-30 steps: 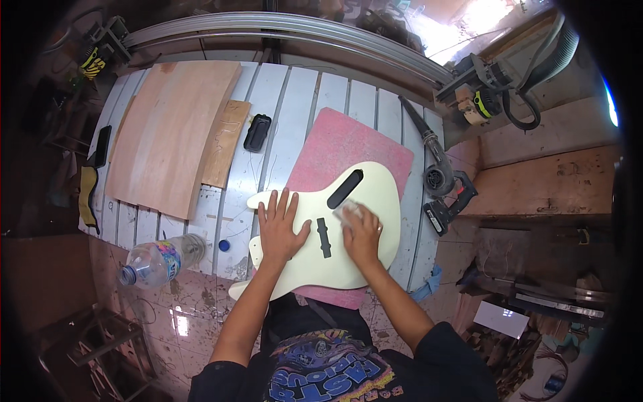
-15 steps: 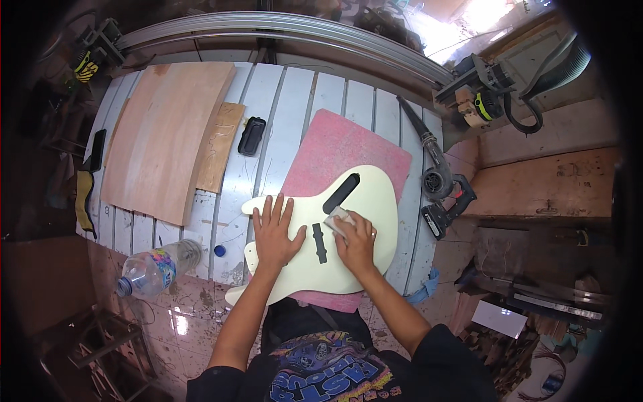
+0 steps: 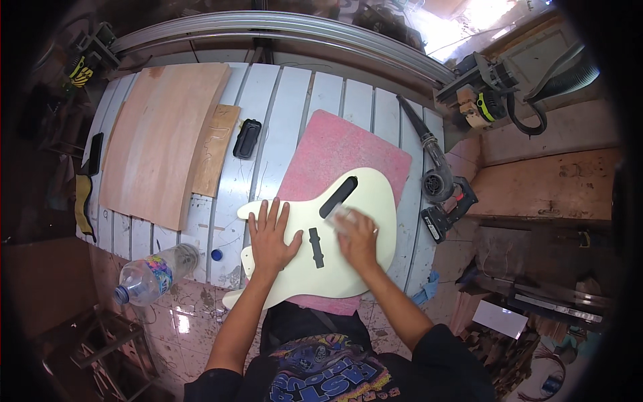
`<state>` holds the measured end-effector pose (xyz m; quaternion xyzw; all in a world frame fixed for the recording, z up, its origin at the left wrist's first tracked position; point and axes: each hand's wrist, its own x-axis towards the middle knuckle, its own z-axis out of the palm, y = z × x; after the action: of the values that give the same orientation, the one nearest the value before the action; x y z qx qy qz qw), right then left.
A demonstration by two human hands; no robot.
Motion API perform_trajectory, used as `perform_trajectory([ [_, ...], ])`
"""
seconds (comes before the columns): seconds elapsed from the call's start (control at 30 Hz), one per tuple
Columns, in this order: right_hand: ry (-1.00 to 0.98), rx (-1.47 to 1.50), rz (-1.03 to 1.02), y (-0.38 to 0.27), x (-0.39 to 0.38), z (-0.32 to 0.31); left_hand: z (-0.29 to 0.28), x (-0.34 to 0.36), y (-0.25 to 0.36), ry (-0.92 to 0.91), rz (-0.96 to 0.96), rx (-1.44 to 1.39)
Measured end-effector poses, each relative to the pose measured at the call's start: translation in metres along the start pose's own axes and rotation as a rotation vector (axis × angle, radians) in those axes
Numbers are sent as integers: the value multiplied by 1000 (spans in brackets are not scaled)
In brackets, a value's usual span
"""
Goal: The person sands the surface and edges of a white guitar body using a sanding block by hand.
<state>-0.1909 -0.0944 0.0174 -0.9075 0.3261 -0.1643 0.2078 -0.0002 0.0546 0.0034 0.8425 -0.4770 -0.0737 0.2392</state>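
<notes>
A cream-coloured electric guitar body (image 3: 376, 194) lies flat on a pink mat (image 3: 341, 144), its neck end to the left. It has a slanted dark oblong cavity (image 3: 339, 197) and a narrower dark slot (image 3: 317, 248). My left hand (image 3: 270, 242) rests palm down on the left part of the body, fingers spread. Just below the slanted cavity, my right hand (image 3: 360, 242) presses a pale folded piece of sandpaper (image 3: 339, 216) against the surface. That hand is slightly smeared by motion and partly covers the sandpaper.
On the slatted white table (image 3: 295, 94) stand a wooden board (image 3: 167, 141), a black open case (image 3: 247, 139) and a blue cap (image 3: 216, 254). A plastic bottle (image 3: 151, 276) lies at the near left edge. A cordless blower (image 3: 439, 181) is at the right.
My right hand has shifted slightly with the sandpaper on the guitar body. My left hand stays flat in place on it. The whole view has moved a little.
</notes>
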Motion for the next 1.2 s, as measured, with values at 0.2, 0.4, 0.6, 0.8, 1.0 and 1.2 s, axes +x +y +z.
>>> perform_trajectory([
  [0.2, 179, -151, 341, 78, 80, -17, 1, 6, 5, 7, 32, -5],
  [0.4, 29, -33, 91, -11, -3, 7, -1, 0, 2, -4, 9, -1],
  [0.6, 174, -95, 263, 80, 85, -17, 0, 4, 6, -1, 27, 4],
  [0.8, 64, -126, 135, 42, -1, -12, 0, 0, 1, 10, -4, 18],
  [1.0, 154, -236, 222, 73, 24, -19, -2, 4, 7, 7, 15, 7],
  [1.2, 103, -167, 162, 68, 1, -26, 0, 2, 2, -8, 16, 12],
])
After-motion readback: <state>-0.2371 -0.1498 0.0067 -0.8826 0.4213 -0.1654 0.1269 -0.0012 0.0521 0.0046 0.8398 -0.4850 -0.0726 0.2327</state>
